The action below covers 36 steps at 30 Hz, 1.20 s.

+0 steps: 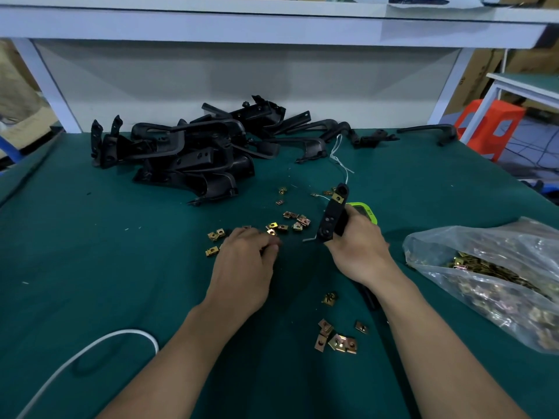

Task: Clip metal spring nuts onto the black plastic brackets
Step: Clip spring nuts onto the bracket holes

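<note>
Gripping a black bracket (331, 217) upright just right of frame centre, the right hand (360, 252) wraps its fingers round the lower part, forearm coming in from the lower right — one spring nut (338, 198) sits clipped near the bracket's top end. The left hand (245, 261) lies palm down at centre, fingers curled onto the green table (121, 252) among loose nuts (290, 222); cannot tell whether it pinches one. At the right edge a clear plastic bag (490, 276) lies slumped, holding many more brass-coloured nuts — a pile of brackets (193, 152) sits upper centre-left.
</note>
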Available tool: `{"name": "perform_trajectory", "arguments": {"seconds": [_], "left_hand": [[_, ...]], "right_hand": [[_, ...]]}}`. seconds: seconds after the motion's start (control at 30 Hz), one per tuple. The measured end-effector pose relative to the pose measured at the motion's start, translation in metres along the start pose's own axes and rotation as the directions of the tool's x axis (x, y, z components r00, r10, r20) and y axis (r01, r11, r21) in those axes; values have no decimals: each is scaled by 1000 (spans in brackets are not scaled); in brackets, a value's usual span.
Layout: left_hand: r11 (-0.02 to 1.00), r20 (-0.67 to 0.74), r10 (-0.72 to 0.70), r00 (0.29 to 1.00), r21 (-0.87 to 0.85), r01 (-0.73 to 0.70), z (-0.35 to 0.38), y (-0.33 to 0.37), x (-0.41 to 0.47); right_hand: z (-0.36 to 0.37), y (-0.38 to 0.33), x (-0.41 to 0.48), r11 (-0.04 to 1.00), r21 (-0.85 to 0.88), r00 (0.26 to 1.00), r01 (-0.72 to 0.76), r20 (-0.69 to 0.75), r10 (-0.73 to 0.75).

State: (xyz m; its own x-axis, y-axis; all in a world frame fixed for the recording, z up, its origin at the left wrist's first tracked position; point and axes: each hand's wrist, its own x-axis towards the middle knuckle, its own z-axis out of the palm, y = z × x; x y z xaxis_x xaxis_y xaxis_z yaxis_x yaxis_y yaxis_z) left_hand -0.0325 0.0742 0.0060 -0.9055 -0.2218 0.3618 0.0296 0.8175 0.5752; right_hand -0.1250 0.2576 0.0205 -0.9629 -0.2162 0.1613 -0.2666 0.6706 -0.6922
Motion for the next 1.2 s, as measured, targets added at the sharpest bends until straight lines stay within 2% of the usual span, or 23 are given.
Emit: {"name": "perform_trajectory", "arguments": {"seconds": [0.2,0.33,0.4,0.47,0.57,0.77,0.93,1.0,1.03,1.1,1.13,1.2], "left_hand": [[995,-86,-87,993,-58,82,-3,-4,3],[986,-85,-137,987,-104,128,-4,-2,5],[967,-56,-191,980,-182,178,-6,-2,5],[911,5,-260,966,-330,247,-10,0,6],[782,64,-288,955,-560,273,-13,1,5],[592,128,-309,942,-750,296,-14,4,7],[671,124,-265,956,-688,275,-16,1,7],[722,121,-264,957,-633,280,-18,1,7],[791,97,-263,960,-548,273,-20,-1,6],[949,30,-190,981,-250,191,-20,-1,3],[988,9,-116,993,-106,117,-20,1,1],[999,18,35,999,24,-35,-15,8,-5]], "right_hand": [[1,-8,-5,999,1,999,32,21,-32],[1,-15,-8,999,-28,999,29,45,-27],[0,-22,-9,999,16,997,49,63,-50],[2,-33,-11,981,180,991,66,100,-85],[8,-43,-17,889,454,972,66,170,-159],[10,-46,-23,833,552,964,40,197,-177],[6,-46,-20,842,539,960,-1,235,-150],[2,-40,-15,889,456,974,-39,215,-67],[-2,-35,-11,929,366,982,-57,187,-14],[-12,-24,-5,981,172,986,-90,151,64],[-17,-19,-4,987,118,984,-105,154,87],[-23,-13,-2,991,55,983,-118,151,108]]}}
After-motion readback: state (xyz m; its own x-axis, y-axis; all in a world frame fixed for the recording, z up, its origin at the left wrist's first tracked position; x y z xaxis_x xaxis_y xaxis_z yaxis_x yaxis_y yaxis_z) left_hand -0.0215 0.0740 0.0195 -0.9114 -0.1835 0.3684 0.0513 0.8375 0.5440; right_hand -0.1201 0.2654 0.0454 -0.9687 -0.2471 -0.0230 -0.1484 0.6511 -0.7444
